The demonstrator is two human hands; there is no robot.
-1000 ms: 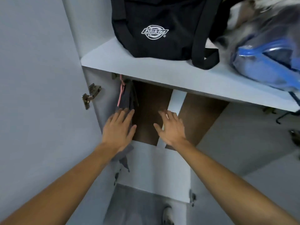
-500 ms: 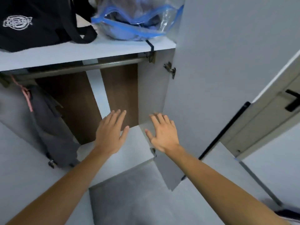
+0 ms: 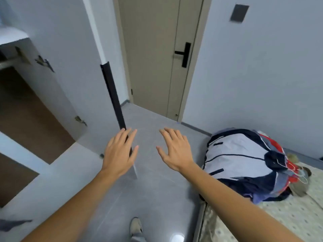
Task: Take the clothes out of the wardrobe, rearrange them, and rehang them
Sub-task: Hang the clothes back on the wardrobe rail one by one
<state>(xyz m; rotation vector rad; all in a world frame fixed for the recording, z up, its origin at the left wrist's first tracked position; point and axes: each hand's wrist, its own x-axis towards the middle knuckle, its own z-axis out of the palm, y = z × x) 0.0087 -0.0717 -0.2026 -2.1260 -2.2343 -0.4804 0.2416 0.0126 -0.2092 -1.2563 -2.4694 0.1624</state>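
Observation:
A pile of clothes [image 3: 244, 163] lies on the bed at the right, topped by a white and navy jacket over red and blue garments. My left hand [image 3: 119, 152] and my right hand [image 3: 174, 151] are held out flat in the air over the floor, fingers straight, holding nothing. The right hand is a short way left of the pile. The open wardrobe [image 3: 26, 110] with its brown back panel is at the far left, and its open door [image 3: 73, 67] with a black edge strip stands just beyond my left hand.
A beige room door [image 3: 153, 58] with a black handle is shut straight ahead. Grey tiled floor [image 3: 157, 198] lies between wardrobe and bed [image 3: 288, 215]. My shoe [image 3: 136, 226] shows at the bottom. A dark grey garment corner [image 3: 12, 224] shows at lower left.
My view has swung right, from the wardrobe's inside to the room door and the bed. Both hands stay out flat and empty, and the clothes pile has come into view.

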